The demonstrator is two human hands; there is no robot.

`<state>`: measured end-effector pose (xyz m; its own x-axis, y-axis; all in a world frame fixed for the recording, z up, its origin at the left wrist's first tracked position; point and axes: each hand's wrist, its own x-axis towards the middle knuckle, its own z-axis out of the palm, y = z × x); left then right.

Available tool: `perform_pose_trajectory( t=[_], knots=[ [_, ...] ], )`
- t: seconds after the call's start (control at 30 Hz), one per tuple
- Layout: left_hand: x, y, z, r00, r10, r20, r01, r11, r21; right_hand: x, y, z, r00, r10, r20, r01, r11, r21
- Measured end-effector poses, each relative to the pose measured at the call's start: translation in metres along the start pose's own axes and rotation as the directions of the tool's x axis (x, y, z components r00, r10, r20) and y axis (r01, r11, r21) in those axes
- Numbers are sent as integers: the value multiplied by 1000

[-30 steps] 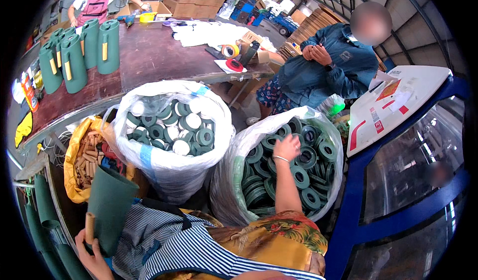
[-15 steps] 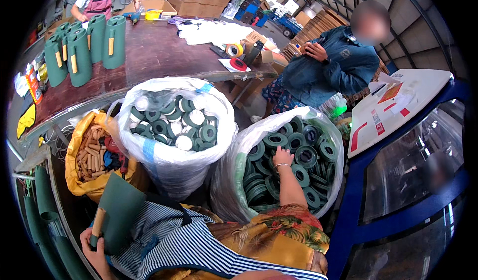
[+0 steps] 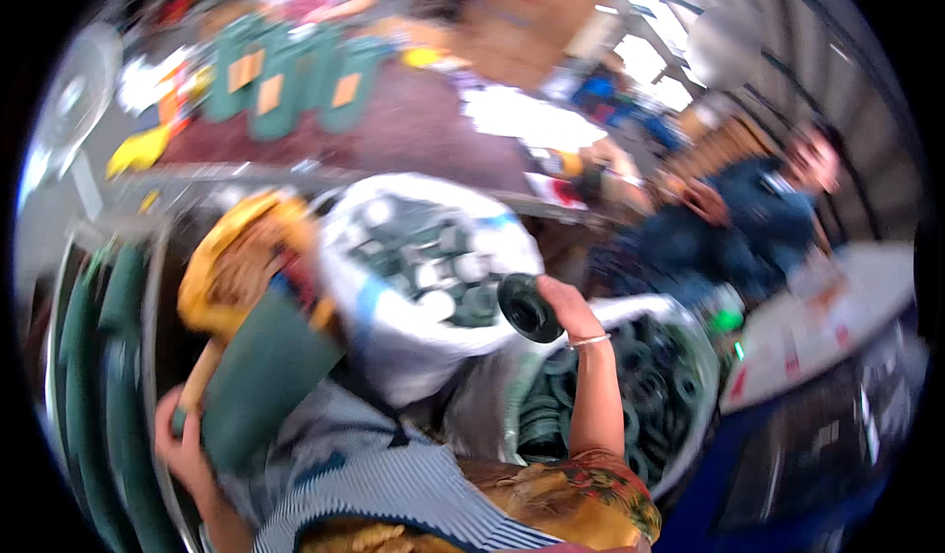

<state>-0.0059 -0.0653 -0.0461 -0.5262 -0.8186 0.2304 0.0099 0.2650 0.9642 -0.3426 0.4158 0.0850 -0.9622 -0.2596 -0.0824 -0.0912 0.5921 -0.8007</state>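
My left hand (image 3: 183, 445) is closed around the lower handle of a green jug (image 3: 271, 381), which lies tilted against my striped apron. The jug's light wooden handle (image 3: 200, 371) shows beside my fingers. In my right hand (image 3: 566, 307) is a dark green ring-shaped lid (image 3: 530, 308), gripped at its edge and raised above the bags. Below it stands a clear plastic bag (image 3: 679, 322) full of similar dark green rings (image 3: 640, 381). A white bag (image 3: 379, 356) to its left holds green and white round caps (image 3: 433, 273).
A yellow sack (image 3: 202, 277) holds wooden handles. Several green jugs (image 3: 281, 100) stand on the dark red table (image 3: 423, 125). Long green tubes (image 3: 118, 376) line the left. A person in a dark jacket (image 3: 733, 228) stands at right beside a blue-framed machine (image 3: 709, 484); another is behind the table.
My right hand has come up out of the bag of rings with one ring-shaped lid. The view has turned and blurred. My left hand still holds the jug.
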Motion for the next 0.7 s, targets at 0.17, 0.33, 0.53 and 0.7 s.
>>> perform_pose_trajectory(
  t=[0.17,0.33,0.53,0.7],
  knots=[
    [-3,58,23,997,29,-71,-39,990,-138,29,-92,170,863,-397,312,135,777,615],
    [-18,72,-10,990,122,-75,-133,977,-166,-11,-146,263,692,-699,178,553,673,492],
    [-13,92,-16,999,30,-39,-39,967,-252,-23,-139,243,538,-841,53,699,481,528],
    [24,83,-3,969,-157,192,232,847,-478,-15,-125,228,370,-926,-79,841,297,453]
  ],
)
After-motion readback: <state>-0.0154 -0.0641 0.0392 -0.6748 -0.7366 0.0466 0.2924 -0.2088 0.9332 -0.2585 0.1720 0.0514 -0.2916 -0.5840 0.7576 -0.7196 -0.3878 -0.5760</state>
